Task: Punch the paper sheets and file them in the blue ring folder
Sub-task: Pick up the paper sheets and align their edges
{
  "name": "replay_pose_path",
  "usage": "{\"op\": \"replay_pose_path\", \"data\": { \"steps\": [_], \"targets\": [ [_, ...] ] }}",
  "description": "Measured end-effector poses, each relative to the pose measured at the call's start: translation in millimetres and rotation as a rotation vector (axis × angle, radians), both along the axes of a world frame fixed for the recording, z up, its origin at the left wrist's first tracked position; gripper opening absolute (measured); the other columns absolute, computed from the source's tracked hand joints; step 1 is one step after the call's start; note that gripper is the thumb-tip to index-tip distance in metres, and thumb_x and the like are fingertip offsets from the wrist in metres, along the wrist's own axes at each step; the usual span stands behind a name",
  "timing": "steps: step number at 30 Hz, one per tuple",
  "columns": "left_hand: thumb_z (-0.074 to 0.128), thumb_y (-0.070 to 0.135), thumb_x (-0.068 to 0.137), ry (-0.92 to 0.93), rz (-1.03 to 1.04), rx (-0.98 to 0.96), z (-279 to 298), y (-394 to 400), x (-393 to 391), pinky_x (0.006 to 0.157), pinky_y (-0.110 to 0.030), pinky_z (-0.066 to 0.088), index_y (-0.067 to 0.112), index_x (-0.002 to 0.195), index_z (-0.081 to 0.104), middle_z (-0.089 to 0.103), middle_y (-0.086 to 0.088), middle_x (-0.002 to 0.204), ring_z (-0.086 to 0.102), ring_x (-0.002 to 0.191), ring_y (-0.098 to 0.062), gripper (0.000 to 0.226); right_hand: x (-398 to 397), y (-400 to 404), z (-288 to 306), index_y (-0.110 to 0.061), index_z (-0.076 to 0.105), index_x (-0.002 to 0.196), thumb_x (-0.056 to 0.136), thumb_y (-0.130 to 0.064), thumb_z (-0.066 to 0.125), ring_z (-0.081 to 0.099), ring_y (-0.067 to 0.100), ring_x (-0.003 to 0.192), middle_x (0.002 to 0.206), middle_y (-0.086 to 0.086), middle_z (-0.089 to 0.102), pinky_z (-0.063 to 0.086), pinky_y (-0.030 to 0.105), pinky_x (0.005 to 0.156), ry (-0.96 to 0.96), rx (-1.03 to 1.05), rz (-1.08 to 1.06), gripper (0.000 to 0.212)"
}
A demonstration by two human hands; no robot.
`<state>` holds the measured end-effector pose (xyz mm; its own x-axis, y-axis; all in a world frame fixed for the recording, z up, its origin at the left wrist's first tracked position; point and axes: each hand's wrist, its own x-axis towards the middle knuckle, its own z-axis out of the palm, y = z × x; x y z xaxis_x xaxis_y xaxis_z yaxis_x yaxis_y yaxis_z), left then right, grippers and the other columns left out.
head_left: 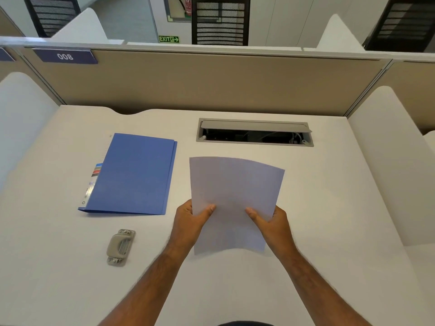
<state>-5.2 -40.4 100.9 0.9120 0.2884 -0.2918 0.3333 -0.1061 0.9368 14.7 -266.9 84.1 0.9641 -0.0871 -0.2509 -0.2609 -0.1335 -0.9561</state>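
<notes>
White paper sheets (235,187) are held up above the desk's middle, slightly bowed. My left hand (190,220) grips their left edge with the thumb on top. My right hand (273,222) grips the right edge the same way. The blue ring folder (134,175) lies closed on the desk to the left of the sheets. A grey hole punch (120,247) sits nearer to me, below the folder and left of my left forearm.
An open cable tray (255,132) is set into the white desk (329,208) behind the sheets. A beige partition (200,81) closes the back, and white side dividers (386,149) flank the desk.
</notes>
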Motion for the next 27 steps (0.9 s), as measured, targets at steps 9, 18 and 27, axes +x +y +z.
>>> {"op": "replay_pose_path", "data": {
  "steps": [9, 18, 27],
  "targets": [
    [0.076, 0.034, 0.091, -0.056, -0.052, -0.091, 3.7, 1.8, -7.7, 0.072, -0.019, 0.059, 0.032, 0.110, 0.071, 0.078, 0.014, 0.097, 0.073, 0.091, -0.005, 0.020, -6.9, 0.6, 7.5, -0.029, 0.072, 0.110, 0.092, -0.030, 0.080, 0.075, 0.000, 0.088, 0.093, -0.022, 0.079, 0.057, 0.014, 0.068, -0.061, 0.013, -0.005, 0.019],
    [0.073, 0.040, 0.092, -0.014, -0.062, -0.027, -3.3, 5.7, -10.1, 0.074, -0.023, 0.062, 0.032, 0.115, 0.068, 0.076, 0.010, 0.103, 0.074, 0.092, -0.013, 0.025, -13.9, -0.6, -2.3, -0.024, 0.072, 0.115, 0.098, -0.025, 0.073, 0.074, -0.001, 0.093, 0.099, -0.017, 0.079, 0.056, 0.013, 0.075, -0.091, -0.047, 0.062, 0.017],
    [0.079, 0.052, 0.084, 0.171, -0.097, -0.173, -19.5, 19.8, -15.4, 0.088, -0.044, 0.063, 0.031, 0.128, 0.063, 0.075, 0.009, 0.115, 0.075, 0.102, -0.018, 0.052, -19.6, -6.3, -17.1, -0.024, 0.073, 0.116, 0.095, -0.025, 0.078, 0.077, 0.007, 0.097, 0.106, -0.016, 0.080, 0.062, 0.028, 0.082, 0.000, -0.039, 0.105, 0.022]
  ]
}}
